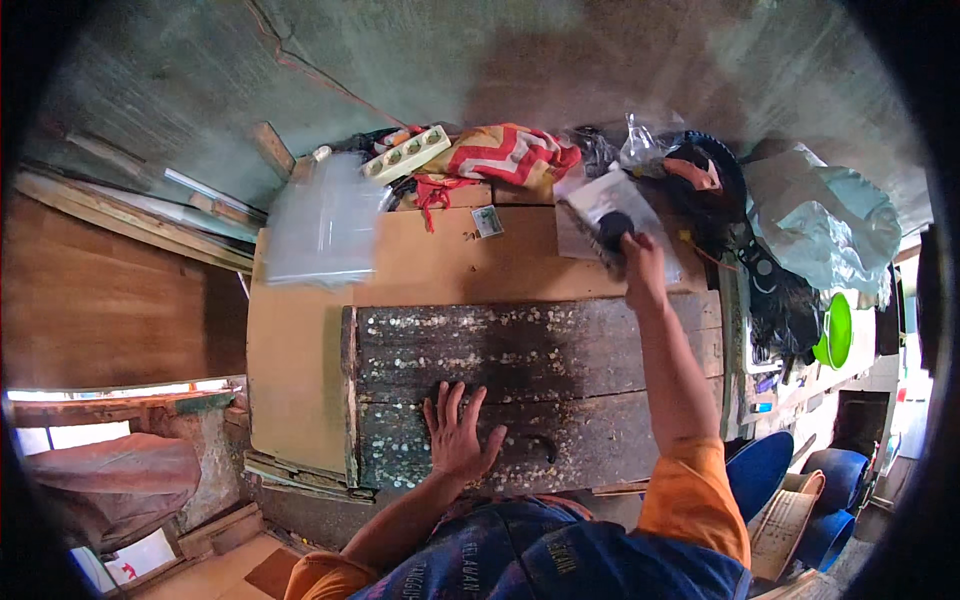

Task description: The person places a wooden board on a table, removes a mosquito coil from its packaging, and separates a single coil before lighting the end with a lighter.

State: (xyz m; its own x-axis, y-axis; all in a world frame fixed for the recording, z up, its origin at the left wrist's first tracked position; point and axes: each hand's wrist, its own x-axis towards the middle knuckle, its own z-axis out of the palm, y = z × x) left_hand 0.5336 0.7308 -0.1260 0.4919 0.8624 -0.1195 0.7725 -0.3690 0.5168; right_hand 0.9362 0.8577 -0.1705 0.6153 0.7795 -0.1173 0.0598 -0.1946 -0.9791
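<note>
wooden bench (300, 340), pale board top, bearing all items listed. dark weathered plank panel (560, 350), speckled with pale dots, laid flat on the near half of the bench, a small dark handle near its front edge. clear plastic sheet (325, 225), far left corner of the bench, partly folded. pale crumpled bag (825, 225), far right, beyond the bench edge. red, white and yellow striped cloth (510, 152), bunched at the far edge, centre. white strip with round sockets (405, 152), just left of the cloth, lying tilted. grey flat packet (615, 215), far right part of the bench, beyond the plank panel. left hand (458, 432), palm down, fingers (448, 398) spread wide, pressed flat on the plank panel, holding nothing. right hand (640, 262), arm stretched forward, fingers curled around a small black round object (612, 228) resting on the grey packet. green bowl (835, 330), right of the bench, on edge.
</note>
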